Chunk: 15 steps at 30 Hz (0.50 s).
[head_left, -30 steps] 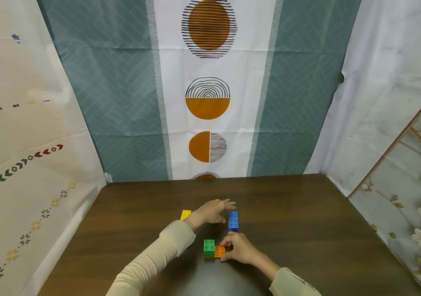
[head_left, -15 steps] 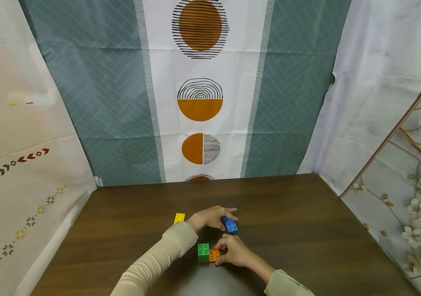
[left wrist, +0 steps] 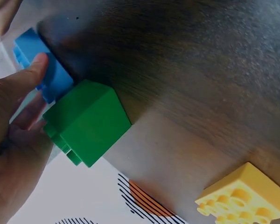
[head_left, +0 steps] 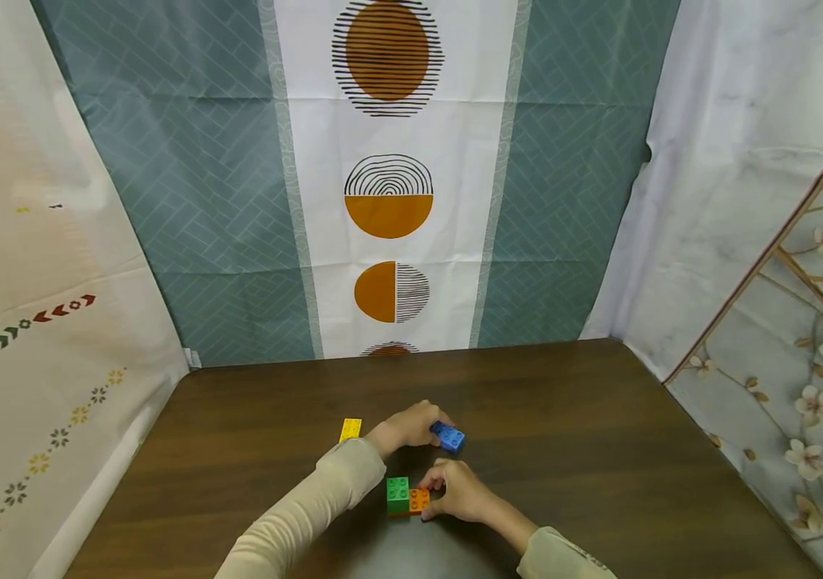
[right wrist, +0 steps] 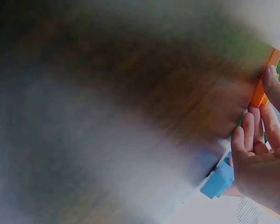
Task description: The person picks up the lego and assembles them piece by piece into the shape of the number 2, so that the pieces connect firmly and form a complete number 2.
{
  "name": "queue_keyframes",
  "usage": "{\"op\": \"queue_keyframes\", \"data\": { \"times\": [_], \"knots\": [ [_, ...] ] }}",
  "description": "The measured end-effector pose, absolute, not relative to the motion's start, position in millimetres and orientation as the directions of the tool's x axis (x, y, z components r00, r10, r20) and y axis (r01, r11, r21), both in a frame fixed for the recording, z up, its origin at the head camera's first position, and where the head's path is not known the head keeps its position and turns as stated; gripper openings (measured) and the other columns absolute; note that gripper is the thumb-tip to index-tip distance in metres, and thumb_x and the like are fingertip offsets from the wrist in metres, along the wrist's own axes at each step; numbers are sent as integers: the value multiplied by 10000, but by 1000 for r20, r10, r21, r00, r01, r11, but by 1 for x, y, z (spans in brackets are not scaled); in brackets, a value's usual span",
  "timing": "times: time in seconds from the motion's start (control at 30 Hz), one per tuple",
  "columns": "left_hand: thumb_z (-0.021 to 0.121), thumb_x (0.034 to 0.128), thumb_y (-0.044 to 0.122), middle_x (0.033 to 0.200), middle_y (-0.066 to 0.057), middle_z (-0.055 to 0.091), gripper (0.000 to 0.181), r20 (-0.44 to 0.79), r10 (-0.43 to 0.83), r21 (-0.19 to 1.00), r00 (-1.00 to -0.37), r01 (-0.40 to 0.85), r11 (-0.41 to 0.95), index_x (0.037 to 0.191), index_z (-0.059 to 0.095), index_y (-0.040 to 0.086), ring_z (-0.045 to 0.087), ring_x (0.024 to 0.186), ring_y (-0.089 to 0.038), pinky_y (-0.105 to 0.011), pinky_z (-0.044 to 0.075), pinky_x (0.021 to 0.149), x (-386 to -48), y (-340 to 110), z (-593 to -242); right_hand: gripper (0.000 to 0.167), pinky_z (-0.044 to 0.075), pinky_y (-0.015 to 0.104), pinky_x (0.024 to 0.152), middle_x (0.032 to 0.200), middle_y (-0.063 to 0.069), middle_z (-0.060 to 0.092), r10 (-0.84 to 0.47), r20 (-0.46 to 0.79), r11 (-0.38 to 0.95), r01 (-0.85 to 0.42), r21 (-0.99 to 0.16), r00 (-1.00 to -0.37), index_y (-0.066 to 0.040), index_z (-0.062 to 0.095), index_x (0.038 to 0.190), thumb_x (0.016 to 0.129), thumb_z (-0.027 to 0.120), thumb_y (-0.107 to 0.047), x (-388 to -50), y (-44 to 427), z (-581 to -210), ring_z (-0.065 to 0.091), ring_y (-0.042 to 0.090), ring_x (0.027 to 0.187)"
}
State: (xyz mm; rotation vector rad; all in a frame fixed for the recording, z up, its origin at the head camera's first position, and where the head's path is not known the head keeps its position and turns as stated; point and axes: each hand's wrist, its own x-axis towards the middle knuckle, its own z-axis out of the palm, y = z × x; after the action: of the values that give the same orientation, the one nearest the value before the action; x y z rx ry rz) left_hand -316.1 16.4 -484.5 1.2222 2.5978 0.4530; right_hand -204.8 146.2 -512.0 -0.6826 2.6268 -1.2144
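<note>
Bearings from the orange brick point(head_left: 419, 500), twelve o'clock at the far edge.

Yellow brick point(head_left: 351, 429): on the table point(head_left: 237, 450), between ten and eleven o'clock, partly behind the left sleeve point(head_left: 302, 503); untouched.

Spare green brick point(left wrist: 91, 126): seen by the left wrist, near the left hand point(head_left: 411, 424); exact bearing not to be told. A sweep of that hand could knock it over.

Green brick point(head_left: 397, 494): at nine o'clock, on the orange brick's left end. Whether fully seated cannot be told; if loose, a jolt might pop it off.

Left hand: at twelve, nearly closed, thumb and fingers pinching the blue brick.

Orange brick: dial centre, low, right end gripped. Uneven squeezing could skew it and its green load.

Blue brick point(head_left: 447, 435): at one o'clock, held by its ten o'clock end; lifted or not, unclear. So off-centre a hold may let it twist or slip.

Right hand point(head_left: 458, 490): at three, finger gap narrowed to the orange brick's width; its raised knuckles could obstruct the blue brick's approach.
</note>
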Motion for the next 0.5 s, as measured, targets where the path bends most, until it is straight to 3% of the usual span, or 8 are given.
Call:
{"op": "queue_keyframes", "data": {
  "times": [0.27, 0.5],
  "knots": [
    [681, 913, 149, 1261, -98, 672, 364, -30, 754, 362, -656, 696, 620, 1254, 644, 28, 636, 1127, -194, -316, 521, 992, -309, 8, -476, 272, 441, 179, 672, 831, 34, 632, -484, 33, 554, -335, -762, -875, -21, 750, 904, 688, 879, -124, -205, 146, -509, 497, 38, 743],
    [677, 921, 206, 1228, -93, 673, 387, 34, 751, 374, -660, 705, 603, 1268, 630, 42, 629, 1032, -175, -308, 541, 937, -292, -10, -460, 268, 443, 184, 680, 840, 4, 623, -479, 18, 570, -326, -754, -878, -45, 749, 909, 695, 878, -142, -204, 146, -511, 497, 36, 754]
  ]
}}
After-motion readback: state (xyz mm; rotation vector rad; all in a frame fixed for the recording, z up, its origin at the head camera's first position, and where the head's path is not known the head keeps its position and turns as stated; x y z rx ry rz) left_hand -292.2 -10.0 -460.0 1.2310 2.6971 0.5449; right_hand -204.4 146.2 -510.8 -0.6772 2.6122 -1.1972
